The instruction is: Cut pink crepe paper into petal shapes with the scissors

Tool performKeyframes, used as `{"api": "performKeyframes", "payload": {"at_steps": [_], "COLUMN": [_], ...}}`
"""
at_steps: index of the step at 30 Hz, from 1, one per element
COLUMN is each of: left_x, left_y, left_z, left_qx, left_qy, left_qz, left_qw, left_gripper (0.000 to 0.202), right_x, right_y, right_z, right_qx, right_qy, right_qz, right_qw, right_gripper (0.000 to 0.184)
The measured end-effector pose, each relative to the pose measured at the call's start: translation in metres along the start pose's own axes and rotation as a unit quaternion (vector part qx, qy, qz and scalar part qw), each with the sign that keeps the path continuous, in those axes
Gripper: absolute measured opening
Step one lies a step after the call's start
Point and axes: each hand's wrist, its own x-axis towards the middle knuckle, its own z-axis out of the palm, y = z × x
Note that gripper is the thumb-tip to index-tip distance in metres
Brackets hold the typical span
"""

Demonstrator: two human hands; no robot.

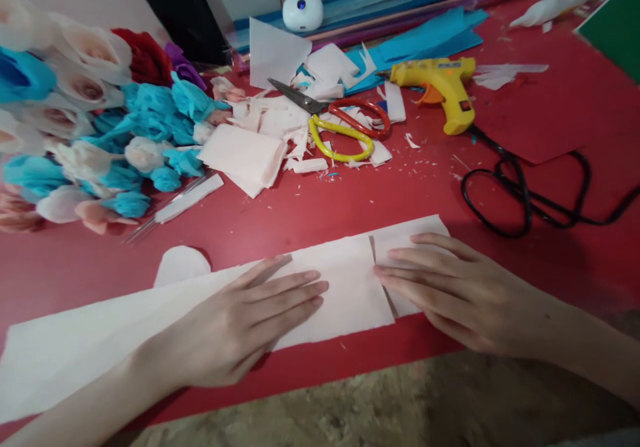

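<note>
A long strip of pale pink crepe paper (350, 287) lies across the red work surface (300, 207) near its front edge. My left hand (245, 323) rests flat on the strip, fingers stretched out and pointing right. My right hand (450, 287) lies flat on the strip's right end, where a folded or separate piece (400, 237) overlaps, fingers pointing left. The fingertips of both hands are a short gap apart. Neither hand grips anything.
Scissors with red and yellow handles (340, 127) lie among paper scraps behind the strip. A yellow glue gun (443, 83) with a black cord (525, 193) is at the back right. Paper flowers (100, 120) pile up at the left. A rounded paper piece (180, 263) lies nearby.
</note>
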Motion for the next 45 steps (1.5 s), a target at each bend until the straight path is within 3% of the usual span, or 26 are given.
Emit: {"api": "performKeyframes", "payload": {"at_steps": [6,12,17,24,28,35,45], "left_x": [0.004,0.038,0.057,0.054,0.055,0.056,0.055], "left_y": [0.005,0.004,-0.003,-0.008,-0.01,-0.009,-0.009], "left_z": [-0.003,-0.012,-0.008,0.001,0.003,0.004,0.005], "left_qx": [0.019,0.089,0.135,0.088,0.051,0.047,0.041], "left_qy": [0.025,0.046,0.041,0.047,0.018,0.035,0.041], "left_qz": [-0.008,0.04,0.067,0.07,0.066,0.058,0.044], "left_qw": [0.999,0.994,0.988,0.993,0.996,0.997,0.997], "left_gripper": [0.047,0.034,0.031,0.03,0.03,0.029,0.029], "right_x": [0.002,0.0,-0.003,0.0,-0.002,-0.007,-0.004], "right_y": [-0.004,-0.003,-0.001,-0.003,-0.003,0.0,-0.005], "right_z": [-0.001,0.0,0.002,0.003,0.002,-0.004,-0.002], "right_qx": [0.008,0.011,0.008,-0.003,-0.024,0.02,0.017], "right_qy": [0.009,0.005,0.011,0.031,0.019,-0.021,-0.006], "right_qz": [0.023,0.025,0.024,-0.005,-0.012,-0.049,0.01], "right_qw": [1.0,1.0,1.0,0.999,0.999,0.998,1.0], "right_gripper": [0.034,0.036,0.037,0.024,0.028,0.025,0.027]}}
